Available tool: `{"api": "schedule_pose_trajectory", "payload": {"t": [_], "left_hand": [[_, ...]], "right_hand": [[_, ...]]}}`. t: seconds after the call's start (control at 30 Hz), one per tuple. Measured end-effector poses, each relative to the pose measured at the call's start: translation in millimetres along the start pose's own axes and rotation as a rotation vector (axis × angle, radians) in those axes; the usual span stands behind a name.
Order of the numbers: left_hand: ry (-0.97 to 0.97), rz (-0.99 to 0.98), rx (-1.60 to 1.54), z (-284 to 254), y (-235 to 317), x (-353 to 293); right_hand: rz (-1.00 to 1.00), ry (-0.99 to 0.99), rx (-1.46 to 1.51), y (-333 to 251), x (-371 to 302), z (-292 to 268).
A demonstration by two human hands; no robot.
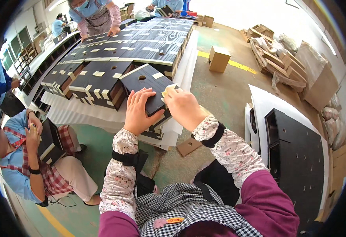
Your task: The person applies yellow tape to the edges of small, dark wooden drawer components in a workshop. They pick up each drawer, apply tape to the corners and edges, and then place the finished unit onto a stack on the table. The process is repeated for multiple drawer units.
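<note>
Before me a black wooden box [137, 76] with a round hole in its top sits at the near corner of a large group of similar boxes. My left hand [141, 108] lies on the box's near side, fingers spread and thumb apart, pressing on it without gripping. Over the box's right corner my right hand [184, 106] is closed, its fingertips pinching a small pale-yellow piece [167, 92] against the edge. Whether that piece is a pad or tape I cannot tell. Cream tape strips [157, 76] stick to this box and its neighbours.
Taped black boxes [141, 39] fill the white-covered table. A co-worker [96, 17] leans over its far end; another [34, 154] sits at left holding a black box [51, 144]. Black panels [299, 166] stand at right. A cardboard box [219, 59] and a brown board [189, 146] lie on the floor.
</note>
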State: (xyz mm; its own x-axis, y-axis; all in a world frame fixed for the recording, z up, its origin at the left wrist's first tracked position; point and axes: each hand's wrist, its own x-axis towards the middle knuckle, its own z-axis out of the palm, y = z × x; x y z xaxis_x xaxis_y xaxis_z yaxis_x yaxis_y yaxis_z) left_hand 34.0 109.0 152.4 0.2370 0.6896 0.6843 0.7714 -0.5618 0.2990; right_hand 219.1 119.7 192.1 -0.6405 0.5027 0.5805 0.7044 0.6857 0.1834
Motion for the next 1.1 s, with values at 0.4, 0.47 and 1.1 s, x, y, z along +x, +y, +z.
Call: {"api": "schedule_pose_trajectory", "payload": {"t": [0.4, 0.47, 1.1], "left_hand": [[-0.018, -0.004, 0.029, -1, 0, 0], [-0.021, 0.005, 0.016, 2, 3, 5], [-0.047, -0.002, 0.039, 7, 0, 6]], "right_hand": [[0.199, 0.201, 0.235, 0, -21, -43], [0.119, 0.102, 0.060, 19, -11, -11], [0.285, 0.349, 0.336, 20, -28, -6]]}}
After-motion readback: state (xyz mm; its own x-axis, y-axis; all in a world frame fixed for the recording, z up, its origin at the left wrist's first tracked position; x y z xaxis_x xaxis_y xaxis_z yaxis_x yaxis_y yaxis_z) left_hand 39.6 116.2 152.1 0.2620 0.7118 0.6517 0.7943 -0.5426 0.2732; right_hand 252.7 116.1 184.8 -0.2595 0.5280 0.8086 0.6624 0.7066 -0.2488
